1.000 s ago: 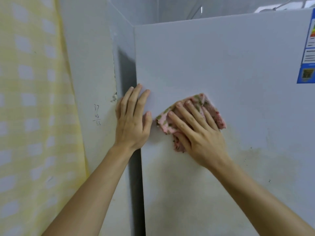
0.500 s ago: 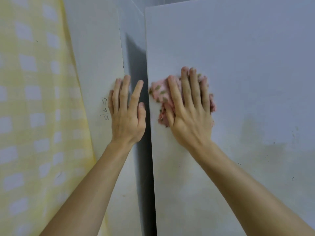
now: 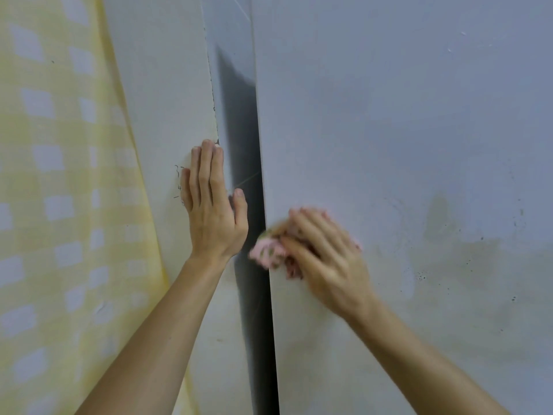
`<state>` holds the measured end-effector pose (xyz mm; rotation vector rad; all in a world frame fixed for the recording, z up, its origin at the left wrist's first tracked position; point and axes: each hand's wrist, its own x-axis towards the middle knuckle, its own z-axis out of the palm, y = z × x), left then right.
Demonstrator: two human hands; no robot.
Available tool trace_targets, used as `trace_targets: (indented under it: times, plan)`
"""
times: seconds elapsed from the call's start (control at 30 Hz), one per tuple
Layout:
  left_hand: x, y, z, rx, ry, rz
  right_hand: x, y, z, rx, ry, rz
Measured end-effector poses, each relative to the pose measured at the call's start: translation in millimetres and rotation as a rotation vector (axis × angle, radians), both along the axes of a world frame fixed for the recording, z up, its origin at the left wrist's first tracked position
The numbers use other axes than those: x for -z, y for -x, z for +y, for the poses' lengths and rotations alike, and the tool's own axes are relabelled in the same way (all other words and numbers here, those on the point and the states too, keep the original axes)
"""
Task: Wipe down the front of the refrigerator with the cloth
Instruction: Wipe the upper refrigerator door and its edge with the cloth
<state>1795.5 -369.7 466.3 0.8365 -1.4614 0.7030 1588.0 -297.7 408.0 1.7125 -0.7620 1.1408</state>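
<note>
Mid-wipe: right hand pressing bunched pink cloth against refrigerator front, left hand flat and empty on wall alongside (bracing, apparently); next, likely grimy patch right of cloth.

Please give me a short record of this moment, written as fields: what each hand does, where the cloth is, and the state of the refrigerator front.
left hand: flat on the wall beside the refrigerator, holding nothing
right hand: pressing the cloth against the refrigerator front, blurred by motion
cloth: pink, crumpled, near the front's left edge, partly under the fingers
refrigerator front: greyish-white; dull smudges and dark specks to the right of the cloth
curtain: yellow checked, far left
</note>
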Motion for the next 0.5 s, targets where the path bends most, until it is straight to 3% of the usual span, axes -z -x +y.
trace_targets:
  times: [0.13, 0.27, 0.37, 0.5]
  plan:
    - [-0.9, -1.1, 1.0, 0.031, -0.006, -0.005, -75.9, -3.9, -7.1, 0.051, 0.208, -0.246]
    - [-1.1, -4.7, 4.3, 0.059, -0.013, -0.005, -94.5, -31.1, -14.8, 0.037, 0.202, -0.395]
    - [-2.9, -8.0, 6.0, 0.094, -0.013, -0.005, -64.0, -42.3, -16.5, 0.005, 0.135, -0.297]
    - [-3.0, -8.8, 7.4, 0.096, -0.009, 0.014, 16.1, -36.1, -5.6, -0.031, -0.041, 0.012]
